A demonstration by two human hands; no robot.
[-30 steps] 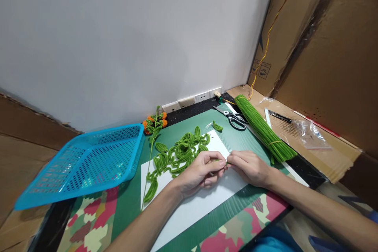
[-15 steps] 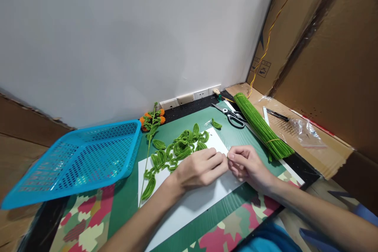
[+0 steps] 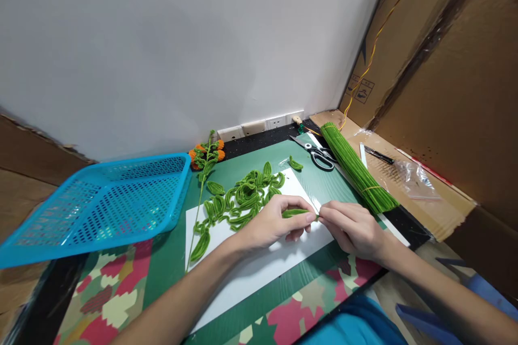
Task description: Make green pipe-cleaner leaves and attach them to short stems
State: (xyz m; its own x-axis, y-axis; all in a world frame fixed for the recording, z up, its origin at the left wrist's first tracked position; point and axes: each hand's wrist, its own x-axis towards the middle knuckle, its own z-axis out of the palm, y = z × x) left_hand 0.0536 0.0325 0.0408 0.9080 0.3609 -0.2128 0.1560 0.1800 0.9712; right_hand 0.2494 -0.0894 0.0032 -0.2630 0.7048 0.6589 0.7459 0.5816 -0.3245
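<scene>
My left hand (image 3: 272, 221) and my right hand (image 3: 351, 228) meet over a white sheet (image 3: 259, 269) and together pinch a small green pipe-cleaner leaf (image 3: 295, 212). The left thumb and fingers hold its body; the right fingertips grip its right tip. Just behind the left hand lies a pile of finished green leaves (image 3: 238, 200). A long green stem with orange flowers (image 3: 205, 159) lies along the sheet's left edge.
A blue plastic basket (image 3: 101, 205) sits tilted at the left. Scissors (image 3: 316, 153), a bundle of green pipe cleaners (image 3: 355, 170) and a black-handled tool (image 3: 376, 155) lie at the right, by cardboard walls. Wall sockets (image 3: 259, 126) line the back edge of the green mat (image 3: 324, 186).
The leaf, hidden between my fingers before, now shows lying sideways in the left fingers. Both hands have stayed together; the view has shifted slightly.
</scene>
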